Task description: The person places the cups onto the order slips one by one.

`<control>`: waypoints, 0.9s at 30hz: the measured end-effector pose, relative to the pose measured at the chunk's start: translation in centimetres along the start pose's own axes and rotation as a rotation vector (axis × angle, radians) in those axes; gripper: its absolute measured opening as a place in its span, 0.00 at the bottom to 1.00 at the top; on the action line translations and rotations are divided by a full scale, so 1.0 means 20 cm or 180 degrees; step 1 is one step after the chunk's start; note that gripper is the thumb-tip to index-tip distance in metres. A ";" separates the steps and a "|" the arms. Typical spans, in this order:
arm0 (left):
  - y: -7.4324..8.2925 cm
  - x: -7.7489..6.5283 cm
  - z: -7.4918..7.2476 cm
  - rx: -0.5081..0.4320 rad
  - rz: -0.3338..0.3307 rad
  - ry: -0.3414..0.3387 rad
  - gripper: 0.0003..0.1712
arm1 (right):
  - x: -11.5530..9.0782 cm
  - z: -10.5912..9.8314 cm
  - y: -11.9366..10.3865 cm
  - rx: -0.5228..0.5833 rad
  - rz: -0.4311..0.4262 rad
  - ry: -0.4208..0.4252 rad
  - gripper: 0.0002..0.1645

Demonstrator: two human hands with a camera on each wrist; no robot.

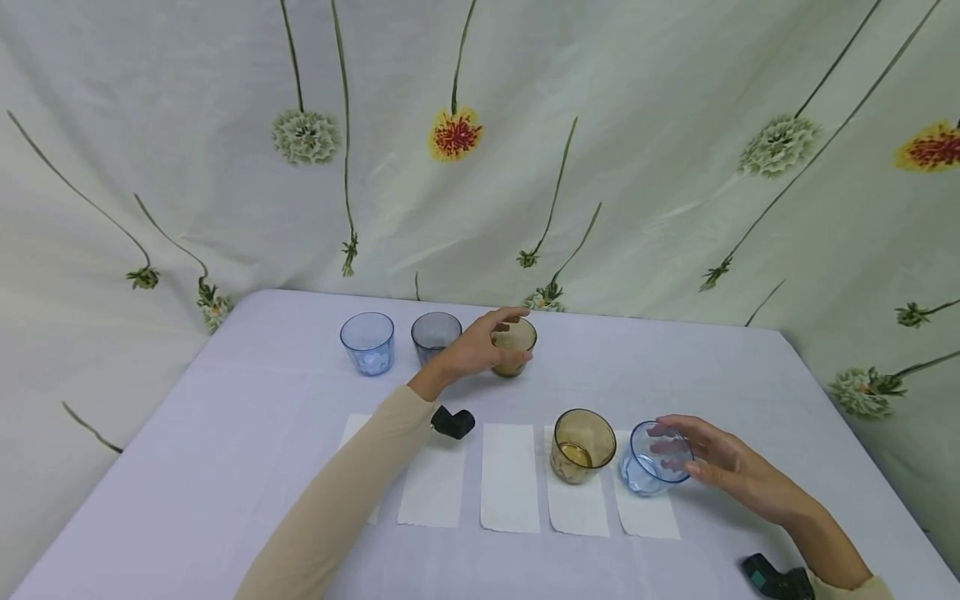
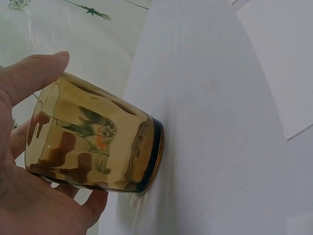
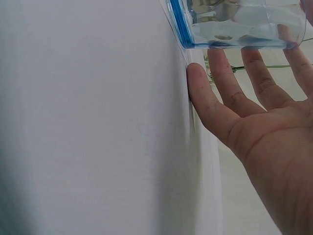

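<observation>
In the back row, my left hand [image 1: 480, 344] is around an amber glass [image 2: 98, 137]. The thumb lies at its rim on one side, with fingers on the other; its base is at the white tablecloth. At the front right, my right hand [image 1: 738, 471] holds a clear blue glass [image 1: 649, 475] from its right side. Several fingertips show through this glass, with the thumb near its rim. The blue glass stands over the rightmost white paper strip [image 1: 648, 521]. Just left of it, a second amber glass [image 1: 576, 454] stands upright on a neighbouring strip.
Left of my left hand stand a grey glass [image 1: 431, 333] and another blue glass [image 1: 367, 342]. More paper strips [image 1: 510, 483] lie along the front, some partly under my left sleeve [image 1: 352, 492]. A flower-printed cloth [image 1: 637, 167] hangs behind the table.
</observation>
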State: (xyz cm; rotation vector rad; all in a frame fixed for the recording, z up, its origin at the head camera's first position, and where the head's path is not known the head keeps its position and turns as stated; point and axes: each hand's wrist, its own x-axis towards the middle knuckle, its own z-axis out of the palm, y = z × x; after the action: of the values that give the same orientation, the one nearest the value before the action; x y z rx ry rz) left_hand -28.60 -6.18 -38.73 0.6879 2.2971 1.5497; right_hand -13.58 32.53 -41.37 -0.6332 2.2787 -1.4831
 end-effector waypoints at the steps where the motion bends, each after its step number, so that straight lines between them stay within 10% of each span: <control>1: 0.00 0.00 0.00 -0.0007 -0.0003 0.0002 0.42 | 0.00 0.00 0.00 0.0001 -0.0006 -0.0001 0.30; 27: -0.02 0.00 0.03 -0.0099 -0.0053 0.0109 0.38 | 0.00 0.00 0.00 0.0101 -0.0107 -0.0060 0.30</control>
State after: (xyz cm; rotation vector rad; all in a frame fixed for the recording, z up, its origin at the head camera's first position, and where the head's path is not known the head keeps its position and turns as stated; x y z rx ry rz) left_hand -28.40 -5.81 -39.26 0.6376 2.2922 1.5981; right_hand -13.55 32.57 -41.28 -0.6766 2.2364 -1.5194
